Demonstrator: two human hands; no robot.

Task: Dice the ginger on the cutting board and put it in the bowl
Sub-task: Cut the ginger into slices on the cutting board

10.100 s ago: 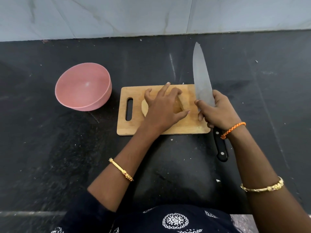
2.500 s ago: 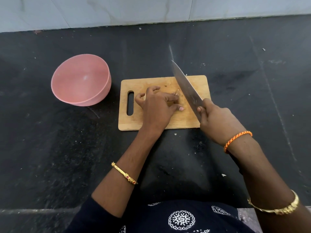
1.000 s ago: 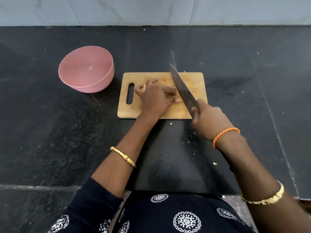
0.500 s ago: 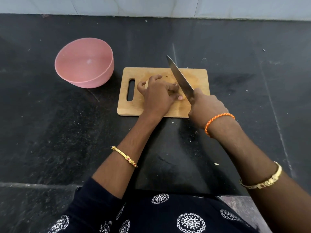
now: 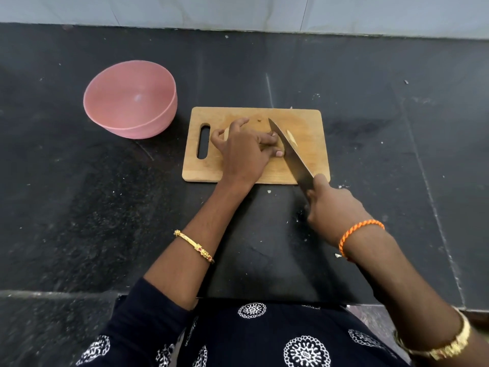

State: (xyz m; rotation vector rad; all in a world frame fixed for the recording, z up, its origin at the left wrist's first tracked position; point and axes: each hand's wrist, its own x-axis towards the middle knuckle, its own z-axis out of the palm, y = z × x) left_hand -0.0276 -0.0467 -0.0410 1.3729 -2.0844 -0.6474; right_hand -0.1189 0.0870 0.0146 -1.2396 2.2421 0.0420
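A wooden cutting board (image 5: 309,123) with a handle slot lies on the black counter. My left hand (image 5: 244,152) presses down on the ginger, which is almost wholly hidden beneath its curled fingers. A thin pale ginger slice (image 5: 291,138) lies just right of the blade. My right hand (image 5: 333,210) grips the handle of a large chef's knife (image 5: 291,154). The blade runs diagonally across the board, its edge right beside my left fingertips. The pink bowl (image 5: 129,99) stands empty to the left of the board.
The black stone counter (image 5: 397,128) spreads around the board, dotted with small pale scraps near the board's front edge. A pale tiled wall (image 5: 238,9) borders the back. The counter's front edge runs just before my body.
The knife has come down and slid back toward me, leaving a cut slice right of the blade. My left hand has stayed on the ginger. The camera view has shifted slightly.
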